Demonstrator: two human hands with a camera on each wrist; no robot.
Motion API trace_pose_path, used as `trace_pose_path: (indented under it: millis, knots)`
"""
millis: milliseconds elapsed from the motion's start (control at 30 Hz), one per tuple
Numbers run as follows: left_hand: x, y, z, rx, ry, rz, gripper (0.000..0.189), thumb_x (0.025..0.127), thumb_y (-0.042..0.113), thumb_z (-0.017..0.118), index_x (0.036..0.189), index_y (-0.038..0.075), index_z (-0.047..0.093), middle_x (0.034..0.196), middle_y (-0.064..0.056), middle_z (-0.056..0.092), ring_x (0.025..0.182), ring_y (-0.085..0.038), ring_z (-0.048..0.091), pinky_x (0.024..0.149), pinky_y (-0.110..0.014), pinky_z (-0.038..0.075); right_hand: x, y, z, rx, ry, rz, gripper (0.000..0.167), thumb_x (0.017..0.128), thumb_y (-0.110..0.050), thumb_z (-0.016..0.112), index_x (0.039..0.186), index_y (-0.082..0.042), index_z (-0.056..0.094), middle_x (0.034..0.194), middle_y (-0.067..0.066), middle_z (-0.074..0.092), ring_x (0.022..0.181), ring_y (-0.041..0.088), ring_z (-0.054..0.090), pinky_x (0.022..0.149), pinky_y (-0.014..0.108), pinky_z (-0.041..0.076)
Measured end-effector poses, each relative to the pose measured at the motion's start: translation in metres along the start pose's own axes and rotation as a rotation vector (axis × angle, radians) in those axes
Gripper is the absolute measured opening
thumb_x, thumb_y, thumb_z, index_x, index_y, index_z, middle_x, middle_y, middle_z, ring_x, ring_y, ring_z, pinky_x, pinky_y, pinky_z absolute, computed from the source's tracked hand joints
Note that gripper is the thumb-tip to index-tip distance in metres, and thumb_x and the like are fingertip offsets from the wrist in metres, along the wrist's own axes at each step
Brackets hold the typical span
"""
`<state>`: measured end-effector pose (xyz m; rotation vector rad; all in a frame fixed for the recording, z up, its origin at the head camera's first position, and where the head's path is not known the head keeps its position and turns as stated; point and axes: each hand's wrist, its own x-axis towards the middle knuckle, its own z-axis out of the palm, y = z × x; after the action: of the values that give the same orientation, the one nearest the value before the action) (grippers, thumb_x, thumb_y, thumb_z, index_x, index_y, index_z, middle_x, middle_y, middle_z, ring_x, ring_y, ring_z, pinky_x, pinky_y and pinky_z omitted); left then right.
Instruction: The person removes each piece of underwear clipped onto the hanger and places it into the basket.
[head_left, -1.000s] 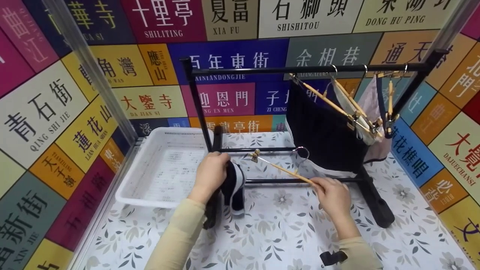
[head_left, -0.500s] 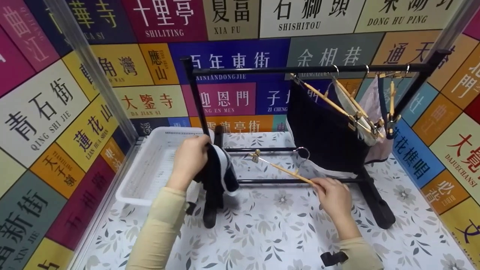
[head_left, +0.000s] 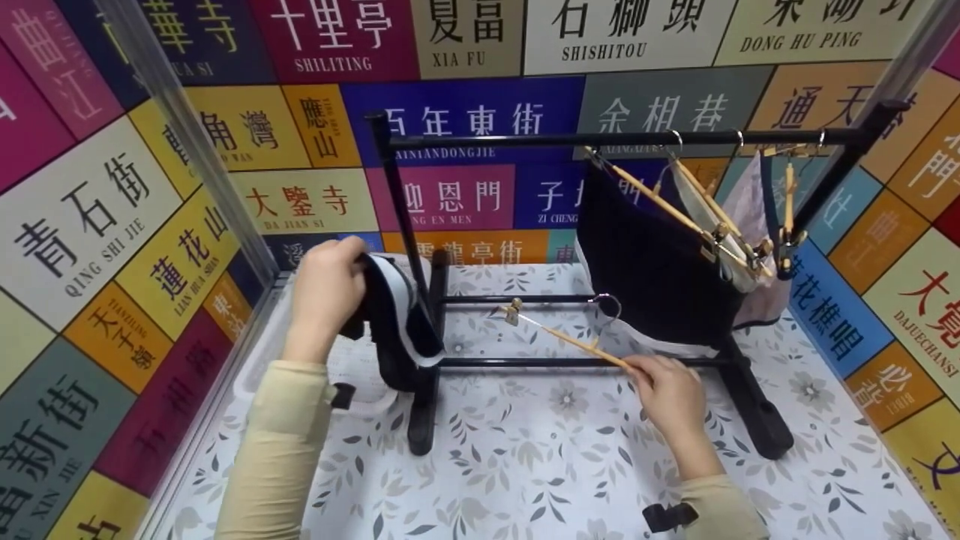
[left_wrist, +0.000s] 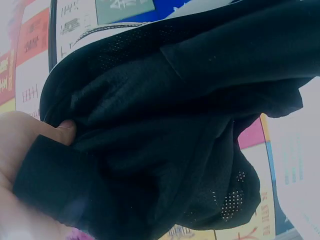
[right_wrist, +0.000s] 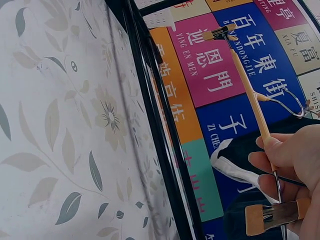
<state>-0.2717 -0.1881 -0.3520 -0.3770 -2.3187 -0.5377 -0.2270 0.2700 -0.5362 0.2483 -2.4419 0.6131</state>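
My left hand (head_left: 322,292) holds a black garment with white trim (head_left: 397,360) over the white basket (head_left: 247,375), hiding much of it. In the left wrist view, the thumb presses on the black cloth (left_wrist: 150,125), which has small perforated patches and hangs in folds. My right hand (head_left: 671,397) grips one end of a wooden clip hanger (head_left: 570,341) in front of the rack. The right wrist view shows the hanger's bar (right_wrist: 255,100) between thumb and fingers, a metal clip (right_wrist: 220,34) at its far end and another clip (right_wrist: 274,217) close to the hand.
A black rack (head_left: 525,141) stands on the floral-patterned surface (head_left: 525,465). A black garment with a white edge (head_left: 645,255) and a pale pink one (head_left: 750,195) hang at its right side on clip hangers. Sign-printed walls (head_left: 465,112) enclose the back and sides.
My left hand has moved left and up with the black garment, from beside the rack's left post to over the basket. The right hand and hanger have stayed nearly still.
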Motion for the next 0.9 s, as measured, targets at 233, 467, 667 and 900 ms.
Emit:
trace_pose_path:
  millis: [233, 467, 667, 900]
  knots:
    - [0.005, -0.018, -0.02, 0.016, -0.008, -0.101, 0.013, 0.082, -0.006, 0.065, 0.091, 0.0, 0.069, 0.087, -0.021, 0.069, 0.08, -0.042, 0.064, 0.075, -0.053, 0.051, -0.001, 0.0, -0.001, -0.004, -0.006, 0.001, 0.014, 0.084, -0.011, 0.077, 0.097, -0.013, 0.077, 0.093, 0.006, 0.074, 0.084, 0.036, 0.065, 0.071, 0.048, 0.043]
    - [0.011, -0.033, -0.04, 0.024, -0.033, -0.218, 0.021, 0.084, -0.008, 0.058, 0.099, 0.0, 0.07, 0.094, -0.023, 0.069, 0.088, -0.043, 0.064, 0.081, -0.054, 0.05, 0.0, -0.001, -0.001, 0.0, 0.021, -0.015, 0.014, 0.083, -0.011, 0.078, 0.097, -0.014, 0.077, 0.093, 0.005, 0.074, 0.084, 0.034, 0.066, 0.069, 0.048, 0.043]
    - [0.004, -0.049, -0.037, 0.051, -0.056, -0.266, 0.018, 0.085, -0.004, 0.057, 0.098, 0.001, 0.069, 0.094, -0.023, 0.069, 0.088, -0.044, 0.063, 0.08, -0.056, 0.049, 0.002, -0.001, -0.003, -0.003, 0.003, 0.001, 0.015, 0.084, -0.011, 0.077, 0.099, -0.014, 0.077, 0.096, 0.006, 0.074, 0.088, 0.035, 0.066, 0.075, 0.049, 0.044]
    - [-0.017, -0.072, -0.015, 0.097, -0.116, -0.298, 0.02, 0.086, -0.002, 0.058, 0.102, 0.001, 0.069, 0.095, -0.026, 0.068, 0.089, -0.049, 0.062, 0.08, -0.06, 0.047, 0.008, -0.005, -0.008, -0.01, 0.009, -0.02, 0.016, 0.083, -0.009, 0.077, 0.099, -0.012, 0.077, 0.095, 0.007, 0.074, 0.086, 0.037, 0.066, 0.073, 0.049, 0.043]
